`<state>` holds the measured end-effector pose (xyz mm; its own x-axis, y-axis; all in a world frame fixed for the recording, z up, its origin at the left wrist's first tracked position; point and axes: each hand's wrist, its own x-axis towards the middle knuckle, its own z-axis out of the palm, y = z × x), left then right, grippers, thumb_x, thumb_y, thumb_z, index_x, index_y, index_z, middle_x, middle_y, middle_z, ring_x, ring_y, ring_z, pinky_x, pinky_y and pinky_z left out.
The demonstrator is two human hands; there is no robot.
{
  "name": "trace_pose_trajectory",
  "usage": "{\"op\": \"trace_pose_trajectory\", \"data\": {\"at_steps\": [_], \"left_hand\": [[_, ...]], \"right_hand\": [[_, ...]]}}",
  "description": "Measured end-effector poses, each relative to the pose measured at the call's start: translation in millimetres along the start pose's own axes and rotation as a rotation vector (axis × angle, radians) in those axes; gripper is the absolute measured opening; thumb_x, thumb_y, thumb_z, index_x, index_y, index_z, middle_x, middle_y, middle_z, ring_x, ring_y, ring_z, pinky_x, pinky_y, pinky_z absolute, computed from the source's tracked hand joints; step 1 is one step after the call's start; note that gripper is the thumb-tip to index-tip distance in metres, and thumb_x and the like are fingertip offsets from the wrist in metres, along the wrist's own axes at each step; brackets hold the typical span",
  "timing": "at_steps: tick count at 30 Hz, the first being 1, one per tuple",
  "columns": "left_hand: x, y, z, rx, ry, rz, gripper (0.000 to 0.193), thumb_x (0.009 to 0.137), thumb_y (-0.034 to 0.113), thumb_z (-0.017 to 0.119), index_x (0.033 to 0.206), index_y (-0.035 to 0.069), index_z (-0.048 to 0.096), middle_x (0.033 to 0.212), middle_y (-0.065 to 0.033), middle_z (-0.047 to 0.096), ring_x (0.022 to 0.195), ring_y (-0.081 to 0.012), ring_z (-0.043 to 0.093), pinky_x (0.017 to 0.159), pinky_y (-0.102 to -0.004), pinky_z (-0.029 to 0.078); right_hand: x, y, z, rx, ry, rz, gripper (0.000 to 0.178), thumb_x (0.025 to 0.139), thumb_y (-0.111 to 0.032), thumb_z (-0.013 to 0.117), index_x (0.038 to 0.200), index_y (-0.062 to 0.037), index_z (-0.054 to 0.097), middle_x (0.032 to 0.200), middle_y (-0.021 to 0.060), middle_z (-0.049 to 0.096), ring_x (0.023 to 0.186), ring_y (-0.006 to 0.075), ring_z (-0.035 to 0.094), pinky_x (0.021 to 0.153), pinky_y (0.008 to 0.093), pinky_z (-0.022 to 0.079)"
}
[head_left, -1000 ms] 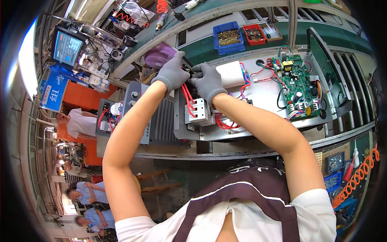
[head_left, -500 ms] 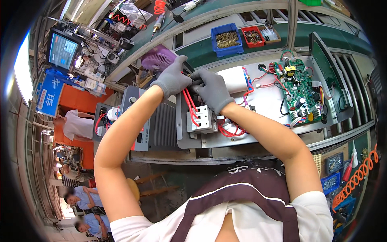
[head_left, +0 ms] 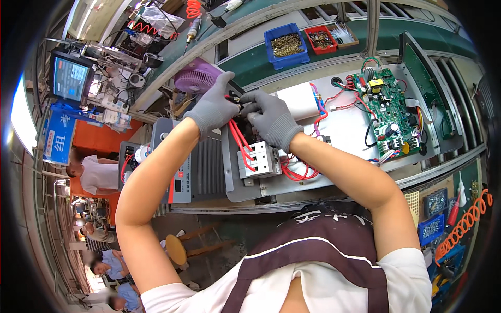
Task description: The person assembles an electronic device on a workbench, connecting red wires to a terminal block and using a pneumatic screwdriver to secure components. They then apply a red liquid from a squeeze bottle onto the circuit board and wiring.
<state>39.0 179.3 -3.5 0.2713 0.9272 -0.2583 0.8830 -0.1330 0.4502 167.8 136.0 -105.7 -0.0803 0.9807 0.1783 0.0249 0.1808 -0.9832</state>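
Both hands wear grey gloves and meet over the left end of an open metal chassis (head_left: pixel 339 156). My left hand (head_left: pixel 213 108) is closed around the upper ends of several red wires (head_left: pixel 241 136), which run down into a white circuit breaker (head_left: pixel 259 159). A small dark part (head_left: pixel 233 99) shows between the hands, too little of it to name. My right hand (head_left: pixel 272 120) has its fingers curled in at that part; what they grip is hidden. To the right of it lie a white cylinder (head_left: pixel 297 100) and a green circuit board (head_left: pixel 386 112).
Behind the chassis stand a blue bin (head_left: pixel 271 57) of brass-coloured screws and a red bin (head_left: pixel 312 47). A purple fan (head_left: pixel 195 79) sits behind my left hand. A grey-cased unit (head_left: pixel 209 169) is left of the chassis. Several people are off to the left; a stool (head_left: pixel 176 249) stands below.
The whole view has shifted slightly, with the bench scene a little further left. Both hands stay together at the wire ends, with only small finger movement.
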Motion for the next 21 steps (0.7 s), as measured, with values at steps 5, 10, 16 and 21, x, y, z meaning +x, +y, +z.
{"op": "trace_pose_trajectory", "data": {"at_steps": [5,10,16,21], "left_hand": [[2,-17,3,-0.046,0.068,0.075,0.074,0.068,-0.004,0.057,0.137,0.006,0.032,0.11,-0.0162,0.054,0.092,-0.0196,0.055,0.081,-0.0288,0.046],[-2,-25,12,-0.037,0.197,0.206,0.067,0.074,0.0,0.055,0.137,0.006,0.033,0.117,-0.0178,0.052,0.1,-0.0239,0.054,0.088,-0.0298,0.043],[31,-32,22,-0.323,0.002,0.335,0.061,0.077,-0.003,0.054,0.135,0.003,0.036,0.131,-0.0133,0.045,0.121,-0.0247,0.045,0.103,-0.0379,0.037],[35,-73,-1,-0.386,-0.024,0.238,0.069,0.067,-0.012,0.043,0.134,0.002,0.036,0.125,-0.0101,0.049,0.113,-0.0214,0.05,0.099,-0.032,0.039]], "right_hand": [[9,3,7,0.071,-0.123,0.13,0.035,0.08,0.002,0.049,0.114,0.002,0.06,0.083,0.0073,0.065,0.059,0.009,0.056,0.053,0.0242,0.047],[13,-19,-2,0.285,-0.186,0.389,0.032,0.08,-0.001,0.054,0.111,0.0,0.063,0.079,0.0071,0.064,0.056,0.0113,0.056,0.05,0.0256,0.045],[54,-4,13,-0.582,-0.325,0.08,0.045,0.084,-0.031,0.049,0.119,-0.0049,0.06,0.125,0.0182,0.056,0.111,0.0322,0.057,0.095,0.0406,0.045],[-1,-49,-10,-0.348,-0.196,0.275,0.031,0.077,-0.02,0.057,0.103,-0.0043,0.067,0.108,0.0209,0.063,0.104,0.0311,0.061,0.092,0.0395,0.046]]}}
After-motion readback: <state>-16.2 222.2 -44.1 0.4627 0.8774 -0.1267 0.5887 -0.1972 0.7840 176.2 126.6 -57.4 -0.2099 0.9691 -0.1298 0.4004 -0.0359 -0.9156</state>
